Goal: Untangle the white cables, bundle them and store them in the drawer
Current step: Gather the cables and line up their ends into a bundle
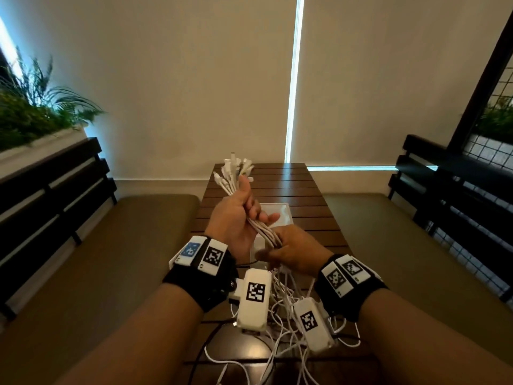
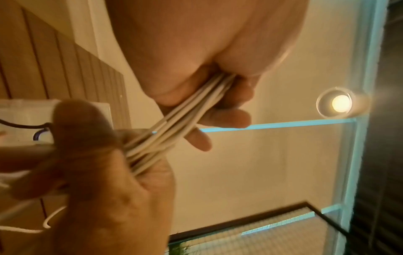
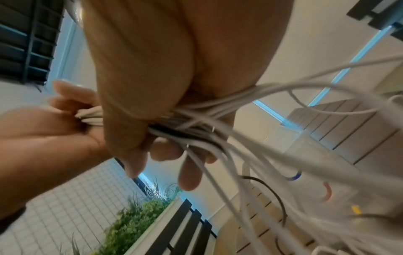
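Cables [image 1: 280, 323] everywhere at the near end: the loose white tails are still a messy pile of loops spilling over the near edge of the wooden table [image 1: 302, 184], right under the person's wrists, so the untangling looks only partly done to me. Just past that pile, the right hand [image 1: 294, 251] is curled round the gathered strands, low and close to the body. In the right wrist view you can see the tails fan out from under its fingers [image 3: 188, 174] in every direction, with a dark lead mixed in among the white ones. A bit further along from the pile, the left hand [image 1: 236, 218] is higher and fisted round the same bundle, thumb up, with the plug ends [image 1: 236, 168] sticking out the top like a bouquet. So the bundle's long axis runs from the right hand up and away to the left one, pulled fairly straight between them, and the right hand is the one nearer the tangle. My guess is that hand has to comb back down toward the pile next. Beyond the hands, a white box-like thing [image 1: 274, 211] sits on the table, maybe the drawer unit, can't really tell.
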`<control>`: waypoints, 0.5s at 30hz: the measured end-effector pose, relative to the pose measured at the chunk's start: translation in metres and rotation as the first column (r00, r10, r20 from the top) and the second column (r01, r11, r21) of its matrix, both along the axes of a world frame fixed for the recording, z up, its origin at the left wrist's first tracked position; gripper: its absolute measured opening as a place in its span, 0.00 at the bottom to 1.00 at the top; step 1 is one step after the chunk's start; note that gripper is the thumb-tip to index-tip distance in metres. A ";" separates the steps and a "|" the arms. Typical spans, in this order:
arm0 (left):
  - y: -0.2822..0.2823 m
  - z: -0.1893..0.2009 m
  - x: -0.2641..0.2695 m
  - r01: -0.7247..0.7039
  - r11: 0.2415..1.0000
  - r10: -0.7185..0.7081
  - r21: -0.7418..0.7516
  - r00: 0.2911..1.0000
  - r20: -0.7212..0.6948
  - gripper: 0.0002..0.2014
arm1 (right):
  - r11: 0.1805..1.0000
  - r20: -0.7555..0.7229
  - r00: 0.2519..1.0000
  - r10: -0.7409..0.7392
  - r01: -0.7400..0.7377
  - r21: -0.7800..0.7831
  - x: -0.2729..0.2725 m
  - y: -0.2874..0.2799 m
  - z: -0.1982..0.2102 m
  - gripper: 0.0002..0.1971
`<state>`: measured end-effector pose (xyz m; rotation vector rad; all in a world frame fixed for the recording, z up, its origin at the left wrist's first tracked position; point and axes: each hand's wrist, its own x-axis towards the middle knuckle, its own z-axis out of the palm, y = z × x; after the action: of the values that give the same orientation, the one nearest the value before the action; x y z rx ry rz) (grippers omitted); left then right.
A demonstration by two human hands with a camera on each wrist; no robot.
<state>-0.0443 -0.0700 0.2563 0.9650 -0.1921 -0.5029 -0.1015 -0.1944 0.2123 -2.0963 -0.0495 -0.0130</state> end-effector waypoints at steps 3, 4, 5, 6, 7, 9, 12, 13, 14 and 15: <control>0.003 0.003 0.004 0.003 0.994 -0.002 -0.105 1.000 0.010 0.27 | 0.989 -0.035 0.999 0.024 -0.029 -0.142 0.005 -0.005 -0.001 0.10; 0.005 0.005 0.005 -0.001 0.992 0.003 -0.128 1.000 0.017 0.27 | 0.974 -0.046 0.998 0.035 -0.045 -0.220 0.005 -0.006 -0.001 0.10; 0.008 0.007 0.008 -0.007 0.988 0.010 -0.156 1.000 0.019 0.28 | 0.953 -0.053 0.998 0.042 -0.056 -0.297 0.006 -0.009 -0.003 0.11; 0.011 0.008 0.011 -0.014 0.983 0.018 -0.182 1.000 0.019 0.28 | 0.932 -0.065 0.997 0.034 -0.056 -0.359 0.007 -0.012 -0.004 0.11; 0.015 0.009 0.014 -0.023 0.979 0.027 -0.201 1.000 0.016 0.28 | 0.912 -0.075 0.997 0.016 -0.045 -0.407 0.008 -0.015 -0.006 0.11; 0.025 0.011 0.021 -0.045 0.980 0.051 -0.196 0.998 0.027 0.28 | 0.881 -0.096 0.995 0.012 -0.055 -0.471 0.008 -0.020 -0.009 0.11; 0.043 0.020 0.029 -0.075 0.985 0.086 -0.156 0.995 0.060 0.26 | 0.839 -0.138 0.989 0.045 -0.112 -0.532 0.004 -0.028 -0.015 0.09; 0.049 0.024 0.033 -0.085 0.987 0.096 -0.140 0.993 0.072 0.25 | 0.854 -0.135 0.990 0.050 -0.112 -0.507 0.001 -0.031 -0.018 0.11; 0.055 0.027 0.036 -0.093 0.988 0.104 -0.121 0.991 0.089 0.25 | 0.885 -0.111 0.993 0.048 -0.094 -0.456 0.000 -0.035 -0.019 0.13; 0.060 0.029 0.038 -0.099 0.990 0.110 -0.101 0.989 0.103 0.25 | 0.912 -0.076 0.997 0.029 -0.058 -0.405 0.000 -0.039 -0.020 0.13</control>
<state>-0.0065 -0.0098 0.2856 0.9046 -0.2598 -0.3421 -0.1019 -0.2330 0.1922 -2.5125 -0.0618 0.1051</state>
